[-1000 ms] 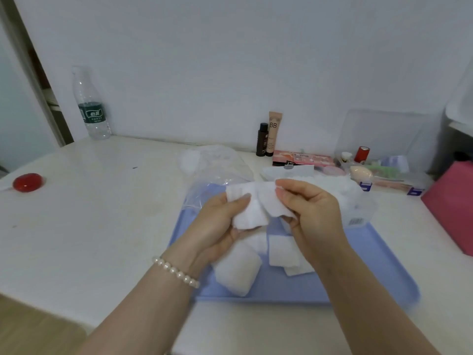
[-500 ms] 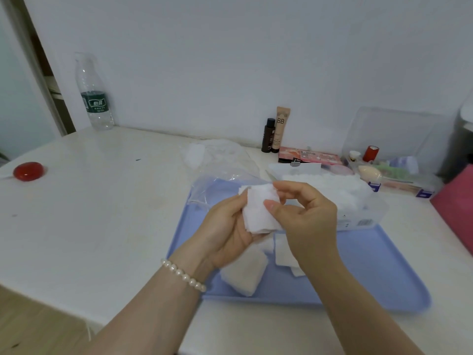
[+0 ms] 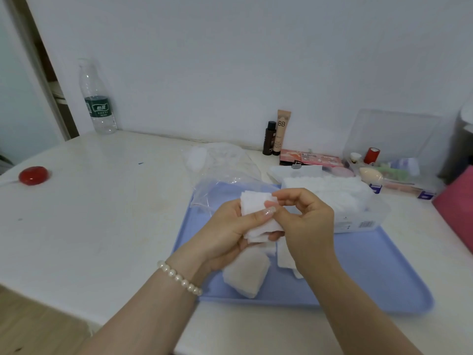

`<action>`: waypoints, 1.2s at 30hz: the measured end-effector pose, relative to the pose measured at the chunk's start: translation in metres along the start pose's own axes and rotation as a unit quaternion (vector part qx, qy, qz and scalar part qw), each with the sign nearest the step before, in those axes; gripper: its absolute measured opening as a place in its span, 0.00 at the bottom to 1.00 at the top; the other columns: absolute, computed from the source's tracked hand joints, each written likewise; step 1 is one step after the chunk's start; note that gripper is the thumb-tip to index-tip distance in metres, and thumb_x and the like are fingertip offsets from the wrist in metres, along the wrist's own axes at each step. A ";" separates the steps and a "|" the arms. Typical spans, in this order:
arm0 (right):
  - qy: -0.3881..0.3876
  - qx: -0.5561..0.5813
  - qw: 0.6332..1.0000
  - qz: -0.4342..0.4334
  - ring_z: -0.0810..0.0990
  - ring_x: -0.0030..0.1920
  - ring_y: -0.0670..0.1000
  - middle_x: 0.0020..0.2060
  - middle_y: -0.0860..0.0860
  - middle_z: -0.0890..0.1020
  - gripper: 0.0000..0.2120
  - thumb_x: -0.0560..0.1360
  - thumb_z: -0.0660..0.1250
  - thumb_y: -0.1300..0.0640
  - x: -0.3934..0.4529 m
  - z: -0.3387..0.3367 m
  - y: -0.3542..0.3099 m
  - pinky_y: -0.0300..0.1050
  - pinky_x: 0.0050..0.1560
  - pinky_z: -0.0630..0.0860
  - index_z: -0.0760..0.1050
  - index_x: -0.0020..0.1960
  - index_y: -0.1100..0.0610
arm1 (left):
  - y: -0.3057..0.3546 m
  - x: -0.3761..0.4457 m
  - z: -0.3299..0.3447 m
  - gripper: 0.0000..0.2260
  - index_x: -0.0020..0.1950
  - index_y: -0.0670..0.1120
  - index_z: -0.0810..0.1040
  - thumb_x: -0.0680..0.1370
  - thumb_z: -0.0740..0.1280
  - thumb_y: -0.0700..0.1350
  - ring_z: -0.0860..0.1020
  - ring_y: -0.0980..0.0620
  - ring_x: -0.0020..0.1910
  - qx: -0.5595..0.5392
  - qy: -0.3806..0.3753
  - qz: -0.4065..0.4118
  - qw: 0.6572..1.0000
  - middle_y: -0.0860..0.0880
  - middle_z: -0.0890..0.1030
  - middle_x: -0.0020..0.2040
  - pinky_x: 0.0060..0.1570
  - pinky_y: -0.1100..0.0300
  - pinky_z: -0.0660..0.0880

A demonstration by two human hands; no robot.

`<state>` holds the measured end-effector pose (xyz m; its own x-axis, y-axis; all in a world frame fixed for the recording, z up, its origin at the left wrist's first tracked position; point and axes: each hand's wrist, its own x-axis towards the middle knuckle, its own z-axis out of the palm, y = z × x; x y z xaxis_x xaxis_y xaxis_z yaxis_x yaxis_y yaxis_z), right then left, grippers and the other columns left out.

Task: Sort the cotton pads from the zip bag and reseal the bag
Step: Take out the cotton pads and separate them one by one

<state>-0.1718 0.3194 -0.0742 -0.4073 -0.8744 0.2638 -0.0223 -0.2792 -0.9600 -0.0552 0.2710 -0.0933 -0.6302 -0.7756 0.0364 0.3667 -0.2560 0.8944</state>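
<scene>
The left hand [image 3: 230, 226] held a small stack of cotton pads [image 3: 256, 213], and the right hand [image 3: 302, 219] pinched its right edge above the blue tray [image 3: 371, 278].

A small stack of white square cotton pads [image 3: 257, 217] sits mid-frame; more lie below on the tray. The clear zip bag [image 3: 225, 172] lies crumpled, open, above.

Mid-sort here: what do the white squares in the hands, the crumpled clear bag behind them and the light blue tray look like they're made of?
White square pads, held by the left hand and right hand: soft, matte, fibrous, likely cotton, with limp edges. Crumpled clear bag: thin glossy plastic film, see-through and creased. Light blue tray: smooth, rigid, probably moulded plastic with a raised rim.
</scene>
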 end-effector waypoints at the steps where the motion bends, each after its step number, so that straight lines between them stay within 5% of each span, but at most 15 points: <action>1: 0.002 -0.007 1.000 -0.002 0.78 0.28 0.44 0.35 0.52 0.79 0.10 0.70 0.68 0.71 0.000 0.001 0.001 0.37 0.21 0.73 0.78 0.38 0.57 | 0.000 0.000 0.001 0.10 0.52 0.40 0.83 0.72 0.70 0.41 0.80 0.46 0.43 0.001 0.005 -0.003 1.000 0.39 0.82 0.51 0.43 0.59 0.80; 7: 0.053 -0.105 0.990 -0.073 0.73 0.21 0.46 0.34 0.51 0.75 0.11 0.73 0.68 0.67 0.006 -0.007 0.007 0.35 0.24 0.70 0.75 0.40 0.51 | 0.019 0.001 -0.013 0.12 0.57 0.34 0.76 0.77 0.61 0.38 0.84 0.46 0.46 -0.062 0.079 0.008 0.995 0.39 0.83 0.50 0.41 0.55 0.82; 11: 0.052 -0.282 0.948 -0.138 0.74 0.31 0.49 0.32 0.48 0.76 0.09 0.73 0.68 0.64 0.016 -0.018 0.017 0.44 0.36 0.73 0.77 0.39 0.51 | 0.032 0.001 -0.034 0.12 0.57 0.36 0.74 0.75 0.62 0.39 0.83 0.46 0.49 -0.079 0.131 0.040 0.987 0.41 0.83 0.52 0.45 0.54 0.80; 13: 0.002 -0.361 0.927 -0.105 0.72 0.35 0.51 0.31 0.48 0.75 0.04 0.73 0.69 0.58 0.016 -0.014 0.023 0.45 0.40 0.70 0.79 0.43 0.58 | 0.027 -0.001 -0.037 0.14 0.56 0.36 0.75 0.72 0.63 0.40 0.83 0.45 0.49 -0.093 0.131 0.031 0.987 0.41 0.83 0.51 0.46 0.53 0.79; 18: -0.049 -0.462 0.885 -0.012 0.74 0.38 0.52 0.32 0.51 0.75 0.18 0.71 0.68 0.44 0.015 -0.005 0.031 0.45 0.37 0.68 0.78 0.43 0.60 | 0.021 -0.002 -0.036 0.15 0.56 0.37 0.76 0.71 0.63 0.41 0.83 0.45 0.49 -0.079 0.117 0.015 0.990 0.40 0.83 0.53 0.47 0.52 0.79; 21: -0.047 -0.475 0.879 -0.018 0.73 0.38 0.52 0.33 0.50 0.75 0.12 0.71 0.70 0.48 0.016 -0.003 0.034 0.45 0.38 0.69 0.76 0.40 0.57 | 0.022 -0.002 -0.038 0.15 0.55 0.37 0.76 0.71 0.63 0.40 0.83 0.45 0.49 -0.088 0.121 0.015 0.989 0.40 0.83 0.52 0.49 0.50 0.77; 24: -0.013 -0.404 0.913 -0.048 0.74 0.38 0.51 0.33 0.50 0.77 0.05 0.72 0.69 0.53 0.015 -0.005 0.028 0.46 0.40 0.71 0.81 0.40 0.53 | 0.022 -0.003 -0.040 0.15 0.56 0.37 0.75 0.70 0.63 0.40 0.83 0.44 0.48 -0.102 0.123 0.013 0.987 0.40 0.83 0.52 0.49 0.48 0.76; 29: -0.008 -0.322 0.943 -0.088 0.75 0.34 0.48 0.33 0.49 0.79 0.06 0.73 0.69 0.58 0.020 -0.018 0.020 0.44 0.41 0.71 0.83 0.39 0.54 | 0.022 -0.004 -0.040 0.15 0.56 0.38 0.75 0.70 0.63 0.40 0.83 0.44 0.48 -0.104 0.113 0.006 0.988 0.40 0.83 0.51 0.49 0.48 0.76; 36: -0.064 -0.457 0.886 -0.050 0.74 0.39 0.52 0.33 0.50 0.75 0.10 0.72 0.70 0.50 0.021 -0.006 0.033 0.44 0.39 0.68 0.81 0.44 0.57 | 0.019 -0.004 -0.041 0.16 0.56 0.38 0.75 0.70 0.64 0.41 0.83 0.44 0.48 -0.073 0.114 -0.008 0.991 0.40 0.83 0.51 0.51 0.48 0.76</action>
<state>-0.1862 0.2941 -0.1009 -0.2550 -0.9178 0.3045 -0.8058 0.0277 -0.5915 -0.0179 0.2457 -0.0946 -0.4720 -0.8767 -0.0927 0.4641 -0.3364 0.8194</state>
